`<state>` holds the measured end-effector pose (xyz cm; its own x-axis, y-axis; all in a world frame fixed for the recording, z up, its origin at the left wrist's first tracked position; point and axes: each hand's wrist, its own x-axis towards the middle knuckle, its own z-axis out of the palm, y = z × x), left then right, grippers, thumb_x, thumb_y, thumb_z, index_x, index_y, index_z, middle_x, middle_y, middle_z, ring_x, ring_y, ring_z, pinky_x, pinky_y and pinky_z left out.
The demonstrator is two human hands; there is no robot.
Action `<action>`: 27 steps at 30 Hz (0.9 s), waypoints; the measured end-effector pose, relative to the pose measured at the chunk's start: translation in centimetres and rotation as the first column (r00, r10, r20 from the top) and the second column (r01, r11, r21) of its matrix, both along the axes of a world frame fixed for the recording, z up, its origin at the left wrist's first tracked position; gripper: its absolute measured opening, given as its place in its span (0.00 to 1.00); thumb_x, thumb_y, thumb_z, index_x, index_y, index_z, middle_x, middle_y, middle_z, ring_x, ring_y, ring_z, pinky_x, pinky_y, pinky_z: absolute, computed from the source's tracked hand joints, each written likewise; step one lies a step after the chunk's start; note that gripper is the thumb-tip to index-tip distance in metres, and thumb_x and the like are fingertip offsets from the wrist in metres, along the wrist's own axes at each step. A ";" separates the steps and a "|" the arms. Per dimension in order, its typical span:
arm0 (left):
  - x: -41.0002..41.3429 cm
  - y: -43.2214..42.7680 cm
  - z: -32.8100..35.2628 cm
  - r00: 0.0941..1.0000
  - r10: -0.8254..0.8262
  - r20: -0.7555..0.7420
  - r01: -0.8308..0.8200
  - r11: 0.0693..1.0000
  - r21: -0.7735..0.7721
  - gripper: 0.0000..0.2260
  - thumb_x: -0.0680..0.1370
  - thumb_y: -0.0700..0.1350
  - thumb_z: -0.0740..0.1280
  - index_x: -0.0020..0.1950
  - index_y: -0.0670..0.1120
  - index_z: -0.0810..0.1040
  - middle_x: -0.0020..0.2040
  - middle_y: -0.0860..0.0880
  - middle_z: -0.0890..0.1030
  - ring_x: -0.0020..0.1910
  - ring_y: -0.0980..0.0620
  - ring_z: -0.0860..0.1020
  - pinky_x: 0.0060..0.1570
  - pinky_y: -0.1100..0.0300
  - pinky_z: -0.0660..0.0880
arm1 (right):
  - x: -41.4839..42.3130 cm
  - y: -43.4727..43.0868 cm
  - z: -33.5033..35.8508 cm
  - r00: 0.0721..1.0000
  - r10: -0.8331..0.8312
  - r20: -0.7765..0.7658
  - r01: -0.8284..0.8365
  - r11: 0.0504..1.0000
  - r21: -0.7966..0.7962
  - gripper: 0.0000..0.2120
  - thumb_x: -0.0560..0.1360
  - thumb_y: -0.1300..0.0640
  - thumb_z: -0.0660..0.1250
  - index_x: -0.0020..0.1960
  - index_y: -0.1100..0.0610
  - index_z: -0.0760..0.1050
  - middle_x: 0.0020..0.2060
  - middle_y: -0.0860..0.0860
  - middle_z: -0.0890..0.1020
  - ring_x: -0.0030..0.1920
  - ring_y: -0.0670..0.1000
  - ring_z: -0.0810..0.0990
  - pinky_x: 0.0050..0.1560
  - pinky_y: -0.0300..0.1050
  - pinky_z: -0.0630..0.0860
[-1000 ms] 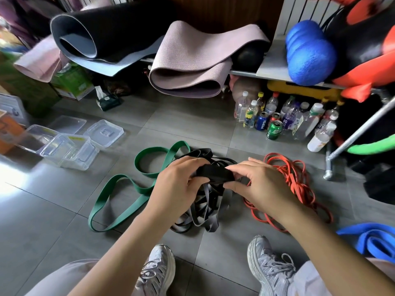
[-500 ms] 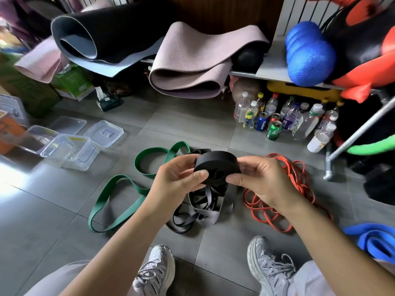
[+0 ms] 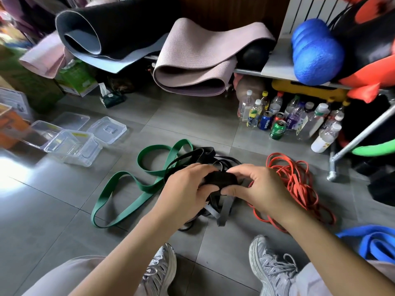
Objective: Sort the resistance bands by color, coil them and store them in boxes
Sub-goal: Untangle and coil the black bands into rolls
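Above the loose bands [image 3: 223,210], black coil [image 3: 222,179] dropped lower.

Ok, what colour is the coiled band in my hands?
Black. The coiled band shows in the head view, gripped by left hand and right hand.

Only "PEPSI" reads clearly, printed down the blue can [image 3: 265,123].

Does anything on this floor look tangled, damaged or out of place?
Nothing looks damaged or spilled. Loose black bands lie tangled under the black coil held by the left hand and right hand; the orange bands beside them are a knotted heap.
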<state>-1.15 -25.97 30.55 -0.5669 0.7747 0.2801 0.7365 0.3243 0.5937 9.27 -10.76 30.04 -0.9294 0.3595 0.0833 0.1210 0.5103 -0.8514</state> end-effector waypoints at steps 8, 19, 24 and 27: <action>-0.6 -0.1 1.0 0.798 -0.043 0.601 -0.178 0.936 0.304 0.14 0.66 0.40 0.71 0.49 0.54 0.80 0.42 0.57 0.84 0.44 0.54 0.82 0.45 0.61 0.77 | -0.2 0.7 0.7 0.993 -0.018 -0.119 -0.018 0.957 -0.291 0.15 0.60 0.53 0.74 0.45 0.42 0.81 0.43 0.45 0.86 0.47 0.46 0.83 0.57 0.49 0.77; -0.9 -0.4 1.6 0.586 -0.239 0.775 -0.204 0.882 0.426 0.13 0.67 0.38 0.69 0.51 0.43 0.78 0.43 0.50 0.84 0.43 0.53 0.82 0.42 0.61 0.79 | -0.1 0.9 1.1 0.980 0.078 -0.182 -0.150 0.890 -0.430 0.19 0.64 0.68 0.71 0.51 0.52 0.78 0.45 0.42 0.85 0.50 0.43 0.82 0.54 0.35 0.76; -1.1 -0.3 2.0 0.628 -0.213 0.749 -0.180 0.896 0.406 0.13 0.67 0.38 0.69 0.51 0.45 0.79 0.43 0.51 0.84 0.43 0.54 0.82 0.44 0.60 0.79 | 0.0 0.9 0.8 0.978 0.071 -0.197 -0.147 0.902 -0.405 0.19 0.66 0.67 0.71 0.52 0.50 0.79 0.46 0.41 0.84 0.53 0.43 0.81 0.56 0.36 0.75; -0.8 -0.2 1.6 0.540 -0.257 0.802 -0.202 0.885 0.419 0.13 0.66 0.40 0.72 0.49 0.47 0.81 0.44 0.49 0.84 0.45 0.52 0.82 0.45 0.58 0.80 | 0.0 0.8 0.8 0.973 0.053 -0.223 -0.147 0.888 -0.435 0.16 0.63 0.63 0.71 0.50 0.51 0.79 0.43 0.42 0.85 0.48 0.43 0.83 0.53 0.35 0.76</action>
<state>-1.98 -26.21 32.12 -0.6914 0.7224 -0.0105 -0.1533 -0.1325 0.9793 9.25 -9.96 30.83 -0.9433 0.3083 0.1233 -0.1063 0.0716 -0.9918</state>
